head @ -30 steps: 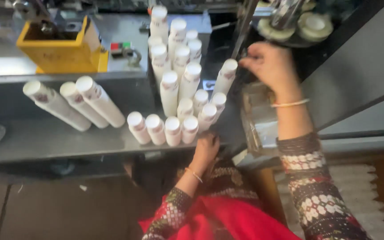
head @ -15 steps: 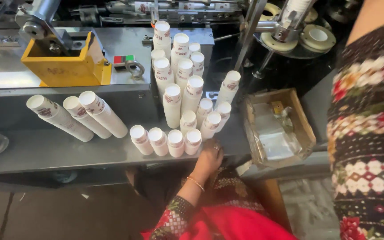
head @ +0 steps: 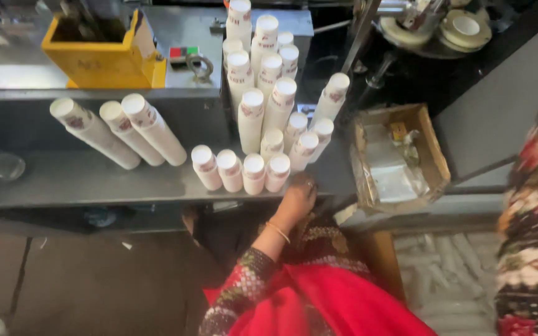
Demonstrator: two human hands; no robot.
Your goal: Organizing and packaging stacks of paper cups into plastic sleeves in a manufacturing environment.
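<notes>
The left hand (head: 297, 198) rests at the tabletop (head: 94, 183) edge, low in the middle of the frame, fingers curled loosely and grasping nothing, just beside the front row of paper-cup stacks (head: 242, 169). The right hand is out of view past the patterned sleeve (head: 530, 205) at the right edge, so its state cannot be told. A nudge from the left hand could likely roll these stacks off the edge or into the leaning stacks (head: 263, 93) behind.

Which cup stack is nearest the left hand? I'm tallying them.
The rightmost stack of the front row of four: the left hand rests just below its end.
</notes>
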